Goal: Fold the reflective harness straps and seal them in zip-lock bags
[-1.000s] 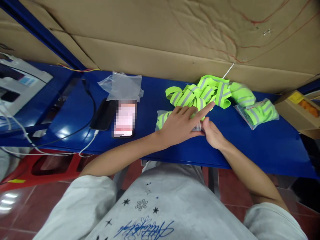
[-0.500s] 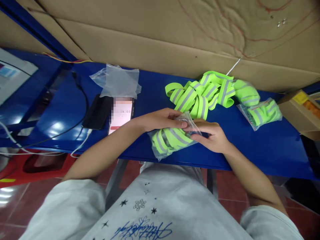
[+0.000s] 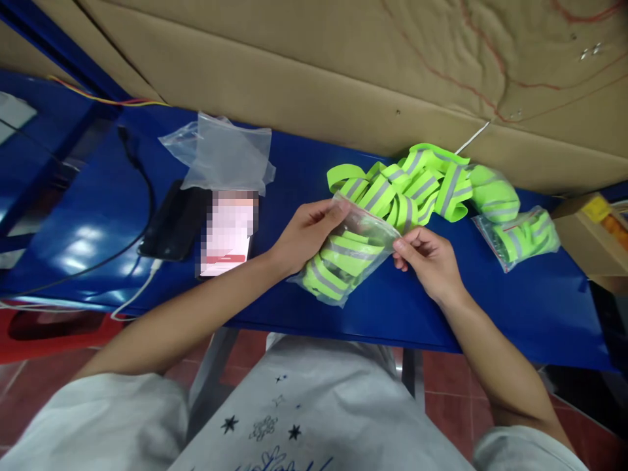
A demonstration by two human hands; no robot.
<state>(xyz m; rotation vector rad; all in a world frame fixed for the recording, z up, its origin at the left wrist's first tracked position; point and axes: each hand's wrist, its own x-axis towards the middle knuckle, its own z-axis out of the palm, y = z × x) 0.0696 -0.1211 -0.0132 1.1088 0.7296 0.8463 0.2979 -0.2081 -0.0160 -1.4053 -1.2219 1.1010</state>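
Note:
Between my hands is a clear zip bag (image 3: 343,261) with folded neon-yellow reflective straps inside, tilted above the front of the blue table. My left hand (image 3: 314,229) pinches the bag's upper left corner, thumb on top. At the opposite end of its top edge, my right hand (image 3: 426,258) grips the other corner between thumb and curled fingers. The top edge is stretched fairly straight between them. Just behind lies a loose heap of neon-yellow reflective straps (image 3: 412,183).
Filled bags of straps (image 3: 527,235) lie right of the heap, near a cardboard box (image 3: 591,242). Flat clear bags (image 3: 230,157) rest at the back left, above a lit phone (image 3: 228,232) and a dark phone (image 3: 174,222) with a cable. Cardboard (image 3: 318,85) lines the back.
My hands have moved apart along the bag's top, my right hand shifting to its right corner. The crumpled top edge is now spread out and straight. The view has shifted slightly.

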